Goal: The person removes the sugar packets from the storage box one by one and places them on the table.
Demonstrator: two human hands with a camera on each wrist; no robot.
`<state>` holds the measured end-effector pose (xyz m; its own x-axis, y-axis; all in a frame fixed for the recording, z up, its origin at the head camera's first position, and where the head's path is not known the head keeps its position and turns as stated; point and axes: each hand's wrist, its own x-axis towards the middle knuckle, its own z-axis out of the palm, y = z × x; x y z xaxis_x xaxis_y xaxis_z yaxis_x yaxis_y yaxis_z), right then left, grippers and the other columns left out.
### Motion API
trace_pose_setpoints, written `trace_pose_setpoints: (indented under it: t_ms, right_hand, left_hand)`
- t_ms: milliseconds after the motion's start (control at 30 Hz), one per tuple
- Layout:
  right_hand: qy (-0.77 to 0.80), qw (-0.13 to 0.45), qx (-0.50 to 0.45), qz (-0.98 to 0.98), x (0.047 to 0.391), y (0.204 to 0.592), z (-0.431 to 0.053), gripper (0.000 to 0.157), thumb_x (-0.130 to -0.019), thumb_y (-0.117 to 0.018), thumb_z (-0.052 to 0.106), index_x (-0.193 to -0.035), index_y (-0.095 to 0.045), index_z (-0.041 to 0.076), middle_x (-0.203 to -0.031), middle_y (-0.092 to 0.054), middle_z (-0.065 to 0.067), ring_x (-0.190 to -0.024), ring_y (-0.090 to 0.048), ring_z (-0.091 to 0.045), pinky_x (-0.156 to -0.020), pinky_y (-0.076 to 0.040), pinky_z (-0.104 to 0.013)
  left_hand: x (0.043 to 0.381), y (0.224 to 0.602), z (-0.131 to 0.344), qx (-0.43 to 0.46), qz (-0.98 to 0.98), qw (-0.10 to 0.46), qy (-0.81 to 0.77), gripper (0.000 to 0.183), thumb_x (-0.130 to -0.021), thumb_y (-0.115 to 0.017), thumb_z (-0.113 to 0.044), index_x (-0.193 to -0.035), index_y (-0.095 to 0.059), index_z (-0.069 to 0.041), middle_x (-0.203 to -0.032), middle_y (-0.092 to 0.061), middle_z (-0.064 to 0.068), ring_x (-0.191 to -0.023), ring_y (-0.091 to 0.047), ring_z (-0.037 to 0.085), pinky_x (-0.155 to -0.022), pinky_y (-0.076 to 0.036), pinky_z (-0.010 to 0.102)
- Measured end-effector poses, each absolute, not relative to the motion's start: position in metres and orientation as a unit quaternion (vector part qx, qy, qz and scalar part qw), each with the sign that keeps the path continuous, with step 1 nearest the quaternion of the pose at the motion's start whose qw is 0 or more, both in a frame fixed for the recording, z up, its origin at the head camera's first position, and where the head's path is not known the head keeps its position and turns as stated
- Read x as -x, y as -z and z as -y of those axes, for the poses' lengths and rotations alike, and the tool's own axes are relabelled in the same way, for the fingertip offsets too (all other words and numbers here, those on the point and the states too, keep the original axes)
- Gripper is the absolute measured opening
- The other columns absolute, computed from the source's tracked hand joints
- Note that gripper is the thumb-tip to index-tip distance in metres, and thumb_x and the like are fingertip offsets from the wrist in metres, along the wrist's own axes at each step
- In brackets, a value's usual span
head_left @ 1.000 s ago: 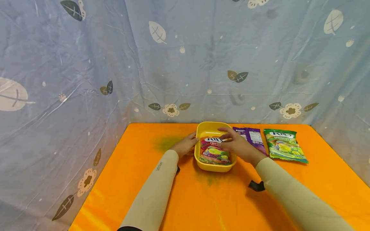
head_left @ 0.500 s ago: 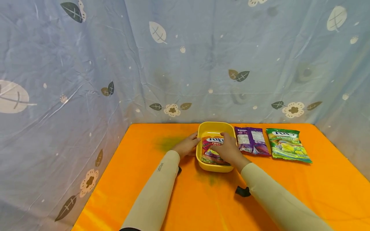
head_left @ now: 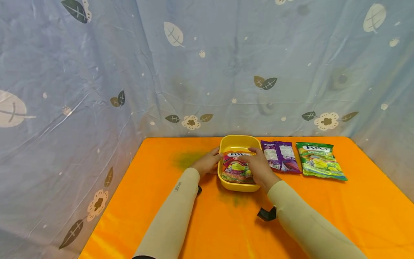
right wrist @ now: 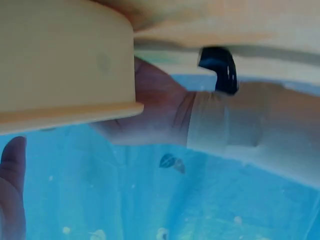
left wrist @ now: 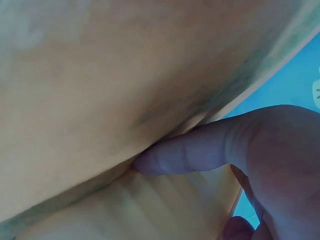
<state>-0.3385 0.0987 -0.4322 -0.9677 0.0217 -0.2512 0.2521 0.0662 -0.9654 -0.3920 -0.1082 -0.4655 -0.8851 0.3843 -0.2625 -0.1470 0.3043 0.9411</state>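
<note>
A yellow plastic tub [head_left: 238, 186] stands on the orange tabletop, with a red Fox's candy bag [head_left: 235, 169] lying face up inside it. My left hand [head_left: 205, 163] holds the tub by its left wall. In the left wrist view a finger [left wrist: 192, 151] lies against the tub's ribbed wall [left wrist: 150, 207], low beside the table. My right hand [head_left: 260, 168] reaches over the tub's right side, thumb and forefinger spread over the bag; its other fingers are hidden. The right wrist view shows the tub's outer wall [right wrist: 65, 60] and one straight right-hand finger [right wrist: 13, 170].
Right of the tub lies a purple candy bag [head_left: 280, 157], back side up. Farther right is a green Fox's Springtea bag [head_left: 321, 160]. A blue patterned curtain [head_left: 220, 82] hangs behind the table and along both sides.
My right hand has come in from the tub's right edge, down onto the red candy bag, uncovering the purple bag. The left hand stays at the tub's left side.
</note>
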Motion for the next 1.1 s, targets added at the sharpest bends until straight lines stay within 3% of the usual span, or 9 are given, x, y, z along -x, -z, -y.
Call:
trace_pose_setpoints:
  t_ms: [200, 333, 567, 1100]
  right_hand:
    - [0.730, 0.120, -0.102, -0.665, 0.340, 0.432, -0.102, 0.073, -0.091, -0.065, 0.018, -0.150, -0.022, 0.014, -0.143, -0.029, -0.015, -0.117, -0.039, -0.032, -0.099, -0.040, -0.041]
    - [0.725, 0.149, -0.090, -0.666, 0.343, 0.437, -0.101, 0.069, -0.092, -0.064, 0.019, -0.150, -0.026, 0.017, -0.140, -0.033, -0.015, -0.121, -0.042, -0.033, -0.098, -0.042, -0.044]
    - [0.667, 0.121, -0.050, -0.733, 0.342, 0.442, -0.095, 0.066, -0.091, -0.066, 0.017, -0.148, -0.033, 0.022, -0.136, -0.035, -0.015, -0.116, -0.045, -0.035, -0.096, -0.041, -0.049]
    - [0.592, 0.135, -0.016, -0.794, 0.344, 0.444, -0.093, 0.054, -0.089, -0.070, 0.016, -0.137, -0.048, 0.022, -0.130, -0.049, -0.012, -0.104, -0.055, -0.030, -0.084, -0.051, -0.039]
  left_hand:
    - [0.393, 0.467, 0.108, -0.074, -0.771, 0.228, -0.590, 0.053, -0.103, -0.041, -0.036, -0.153, -0.023, -0.034, -0.143, -0.042, 0.006, -0.112, -0.055, 0.026, -0.077, -0.054, 0.046]
    - [0.393, 0.468, 0.108, -0.072, -0.771, 0.227, -0.591, 0.053, -0.103, -0.041, -0.037, -0.153, -0.023, -0.034, -0.141, -0.043, 0.006, -0.111, -0.055, 0.025, -0.077, -0.054, 0.045]
    - [0.392, 0.468, 0.109, -0.076, -0.764, 0.228, -0.598, 0.052, -0.104, -0.040, -0.036, -0.153, -0.023, -0.033, -0.139, -0.045, 0.006, -0.109, -0.057, 0.024, -0.078, -0.054, 0.045]
    - [0.392, 0.465, 0.108, -0.077, -0.767, 0.229, -0.594, 0.053, -0.104, -0.040, -0.034, -0.153, -0.022, -0.033, -0.142, -0.043, 0.005, -0.112, -0.055, 0.024, -0.079, -0.053, 0.045]
